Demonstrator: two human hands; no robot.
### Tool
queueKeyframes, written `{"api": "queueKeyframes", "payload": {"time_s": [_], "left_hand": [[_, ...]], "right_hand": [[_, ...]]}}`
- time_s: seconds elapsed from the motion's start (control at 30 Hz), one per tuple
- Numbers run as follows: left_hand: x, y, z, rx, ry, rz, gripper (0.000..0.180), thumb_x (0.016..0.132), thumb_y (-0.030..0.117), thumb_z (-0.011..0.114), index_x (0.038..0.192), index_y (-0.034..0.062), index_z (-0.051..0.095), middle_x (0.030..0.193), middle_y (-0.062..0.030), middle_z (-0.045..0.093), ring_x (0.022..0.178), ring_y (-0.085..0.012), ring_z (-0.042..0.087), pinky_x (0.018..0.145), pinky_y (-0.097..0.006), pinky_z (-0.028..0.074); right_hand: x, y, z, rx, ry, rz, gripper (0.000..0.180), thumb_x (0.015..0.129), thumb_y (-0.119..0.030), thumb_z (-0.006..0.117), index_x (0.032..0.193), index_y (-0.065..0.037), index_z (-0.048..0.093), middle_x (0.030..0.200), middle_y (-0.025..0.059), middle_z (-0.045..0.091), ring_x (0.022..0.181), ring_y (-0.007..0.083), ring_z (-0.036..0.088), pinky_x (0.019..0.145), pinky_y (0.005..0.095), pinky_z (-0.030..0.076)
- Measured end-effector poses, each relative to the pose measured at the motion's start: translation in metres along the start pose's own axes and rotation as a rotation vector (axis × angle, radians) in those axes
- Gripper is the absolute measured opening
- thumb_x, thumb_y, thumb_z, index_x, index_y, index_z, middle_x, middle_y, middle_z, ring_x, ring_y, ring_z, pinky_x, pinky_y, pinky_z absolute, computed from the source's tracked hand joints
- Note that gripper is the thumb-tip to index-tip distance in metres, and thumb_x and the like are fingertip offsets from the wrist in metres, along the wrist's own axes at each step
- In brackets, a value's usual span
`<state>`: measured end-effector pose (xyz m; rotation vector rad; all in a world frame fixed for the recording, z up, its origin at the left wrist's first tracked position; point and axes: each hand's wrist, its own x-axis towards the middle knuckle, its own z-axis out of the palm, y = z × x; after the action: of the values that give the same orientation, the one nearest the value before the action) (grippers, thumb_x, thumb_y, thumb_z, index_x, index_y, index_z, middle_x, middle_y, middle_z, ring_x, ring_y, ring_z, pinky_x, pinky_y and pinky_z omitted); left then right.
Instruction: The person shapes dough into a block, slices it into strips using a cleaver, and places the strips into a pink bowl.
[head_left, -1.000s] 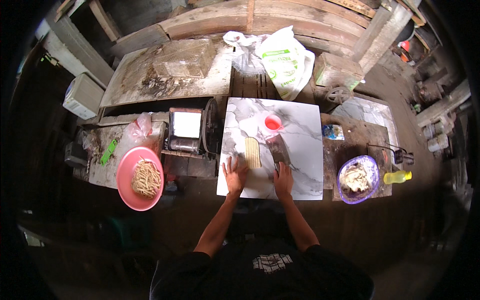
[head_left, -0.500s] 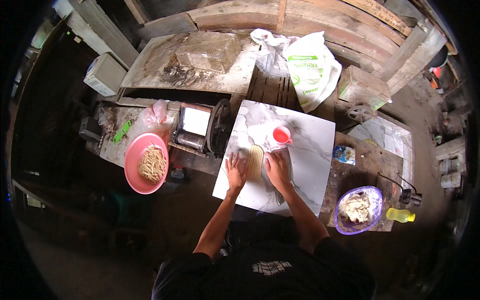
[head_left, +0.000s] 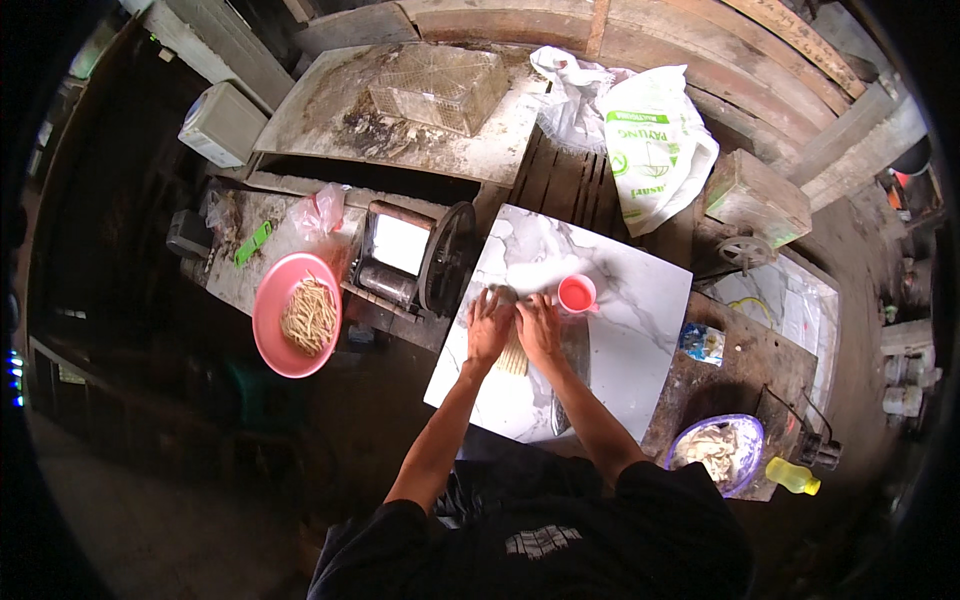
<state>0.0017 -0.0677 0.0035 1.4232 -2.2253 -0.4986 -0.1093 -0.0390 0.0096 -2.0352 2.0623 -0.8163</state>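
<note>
A flat slab of pale dough [head_left: 512, 359], marked into narrow strips, lies on the white marbled board in front of me. My left hand [head_left: 487, 330] covers its far left side. From the right, my right hand [head_left: 540, 328] meets it at the same far end, thumbs close together. Both sets of fingers are bent around the dough there, hiding that part. Beside my right forearm lies a long knife [head_left: 573, 365], partly covered by the arm. Just past my right hand stands a pink-red cup [head_left: 576, 293] with a handle.
Left is a pink basin [head_left: 268, 340] of thin dough sticks beside a hand-cranked roller machine [head_left: 402, 262]. A purple-rimmed bowl [head_left: 757, 440] of pale dough and a yellow bottle [head_left: 793, 476] sit at right. Behind the marbled board [head_left: 630, 350] lie a white sack [head_left: 655, 150] and wire cage [head_left: 440, 92].
Both hands have moved forward and inward, from the sides of the dough slab to its far end. The whole view has shifted slightly.
</note>
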Motion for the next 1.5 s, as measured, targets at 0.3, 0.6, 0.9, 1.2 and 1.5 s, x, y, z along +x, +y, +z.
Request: {"api": "queueKeyframes", "payload": {"time_s": [0.3,0.6,0.9,1.2,1.5], "left_hand": [[-0.005,0.006,-0.017,-0.369,0.03,-0.133,0.012,0.075,0.009,0.053,0.086,0.0071,0.056,0.1,-0.0099,0.056,0.101,-0.0286,0.048,0.096,-0.043,0.021],[-0.014,0.025,-0.086,-1.086,0.178,-0.243,0.009,0.083,0.003,0.047,0.091,-0.0025,0.048,0.081,-0.0098,0.057,0.075,-0.0144,0.056,0.071,-0.026,0.045],[-0.02,0.036,-0.144,-1.128,0.382,-0.258,0.009,0.081,0.005,0.052,0.089,-0.0009,0.052,0.082,-0.0069,0.058,0.077,-0.0116,0.054,0.074,-0.024,0.042],[-0.068,-0.026,-0.167,-1.086,0.692,-0.408,0.008,0.083,0.006,0.049,0.088,0.0,0.052,0.081,-0.0036,0.057,0.074,-0.008,0.051,0.069,-0.021,0.04],[-0.108,-0.119,-0.184,-0.961,0.904,-0.627,0.008,0.083,0.004,0.047,0.088,-0.0003,0.052,0.081,-0.0023,0.056,0.076,-0.0081,0.052,0.071,-0.021,0.041]], "right_hand": [[0.006,-0.007,-0.015,0.255,-0.01,-0.043,0.007,0.074,-0.009,0.054,0.078,-0.005,0.051,0.077,0.011,0.054,0.078,0.0277,0.05,0.071,0.0364,0.038],[0.013,-0.033,-0.078,0.801,-0.058,0.092,0.009,0.075,-0.003,0.055,0.083,0.001,0.052,0.074,0.0133,0.058,0.067,0.0243,0.059,0.058,0.0294,0.045],[0.054,-0.071,-0.117,0.721,-0.11,-0.186,0.015,0.076,0.001,0.049,0.089,-0.001,0.057,0.076,0.011,0.058,0.068,0.0209,0.057,0.061,0.0282,0.044],[0.074,-0.129,-0.07,0.838,-0.35,-0.231,0.015,0.077,-0.003,0.05,0.091,0.0,0.057,0.071,0.009,0.058,0.056,0.0121,0.051,0.053,0.0242,0.041],[0.093,-0.17,0.037,0.715,-0.41,-0.196,0.012,0.078,-0.003,0.051,0.087,0.002,0.058,0.065,0.0049,0.057,0.054,0.0069,0.047,0.051,0.0218,0.039]]}}
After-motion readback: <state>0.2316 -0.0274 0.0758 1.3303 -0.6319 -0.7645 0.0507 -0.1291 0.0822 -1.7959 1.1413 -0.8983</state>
